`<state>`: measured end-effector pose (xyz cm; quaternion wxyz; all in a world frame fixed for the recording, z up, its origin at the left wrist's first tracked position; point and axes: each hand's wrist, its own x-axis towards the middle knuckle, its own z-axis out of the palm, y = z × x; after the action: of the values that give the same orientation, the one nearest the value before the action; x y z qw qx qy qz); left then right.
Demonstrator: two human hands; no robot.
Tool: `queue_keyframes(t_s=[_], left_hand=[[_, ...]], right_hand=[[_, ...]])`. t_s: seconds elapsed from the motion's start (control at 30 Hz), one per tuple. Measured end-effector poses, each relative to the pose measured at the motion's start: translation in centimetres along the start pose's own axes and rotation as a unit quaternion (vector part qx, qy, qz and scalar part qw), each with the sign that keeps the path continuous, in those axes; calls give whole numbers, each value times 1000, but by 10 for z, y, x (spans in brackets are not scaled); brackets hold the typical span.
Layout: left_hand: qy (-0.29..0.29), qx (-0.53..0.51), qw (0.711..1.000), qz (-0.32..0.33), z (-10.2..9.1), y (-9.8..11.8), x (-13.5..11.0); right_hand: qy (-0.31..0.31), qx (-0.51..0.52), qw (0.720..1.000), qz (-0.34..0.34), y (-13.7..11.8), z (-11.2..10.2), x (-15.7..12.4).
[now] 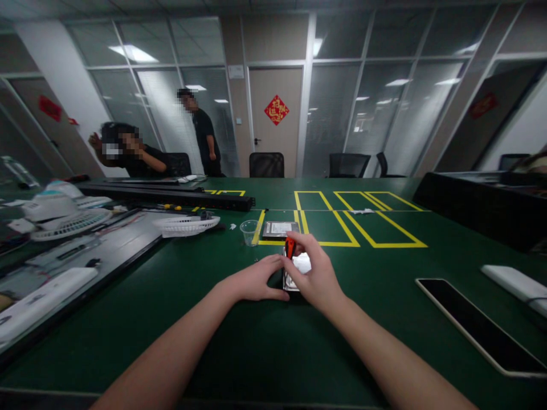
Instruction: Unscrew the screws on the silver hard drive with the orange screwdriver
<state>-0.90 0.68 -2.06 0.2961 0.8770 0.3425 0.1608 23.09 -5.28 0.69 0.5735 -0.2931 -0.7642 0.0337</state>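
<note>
A silver hard drive [299, 267] lies on the green table [265, 341] right in front of me. My left hand [256, 279] rests against its left edge, thumb and fingers curled round that side. My right hand [314, 270] is closed on a red-handled screwdriver [290, 247] held upright over the drive's near left part. A second hard drive [280, 229] lies farther back, inside a yellow tape box. A small clear plastic cup [249, 232] stands just left of it.
A white fan grille [186, 225] and a long black bar [171, 196] lie at the left back. A large flat panel [64, 267] with fan parts covers the left side. A tablet [478, 324] lies at the right. Two people are at the far left end.
</note>
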Motion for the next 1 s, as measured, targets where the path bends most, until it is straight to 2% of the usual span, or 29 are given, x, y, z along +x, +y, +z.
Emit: queue_keyframes(t_s=[0.37,0.57,0.8,1.0], left_hand=[[-4,-16,1000,12,0,-1,1],[-3,-8,1000,0,-1,0,0],[-5,7,1000,-10,-1,2,1],[-3,-4,1000,12,0,0,0]], right_hand=[[-8,16,1000,19,-4,-1,0],[-4,1,1000,-5,1,-2,1],[-7,18,999,25,0,-1,-2],[-16,32,998,48,1,-1,-5]])
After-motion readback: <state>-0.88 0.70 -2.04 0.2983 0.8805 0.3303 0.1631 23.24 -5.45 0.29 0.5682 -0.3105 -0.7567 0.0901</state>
